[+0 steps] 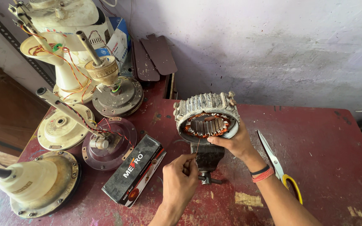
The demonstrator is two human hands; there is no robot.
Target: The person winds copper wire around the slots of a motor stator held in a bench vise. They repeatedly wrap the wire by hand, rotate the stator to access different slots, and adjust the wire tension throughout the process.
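Right hand (233, 142) grips the motor stator (206, 116) at its lower right rim: fingers closed round the ribbed grey casing, thumb across the front edge, one fingertip poking into the bore among the copper windings. Stator stands on edge, open face toward the camera, seated on a small dark bench vise (207, 161) directly below the fingers.

Left hand (181, 180) sits lower, just left of the vise. Thumb and forefinger pinched shut on a thin copper wire (198, 145), which runs up from the fingertips to the lower edge of the windings. Remaining fingers curled in.

Right of the right wrist, near the red and black wristbands: scissors (278, 165) with yellow handles lying flat on the red worktable (327, 150), blades pointing up toward the stator, not touched.

Left of the left hand, close by: a long black-and-red cardboard box (135, 169), lying at an angle. Further left, well apart from both hands: several ceiling-fan motors (59, 121), cream and brown housings with down-rods and red and yellow wiring, crowding the table's left end. Brown fan blades (153, 56) lean against the whitewashed wall behind.
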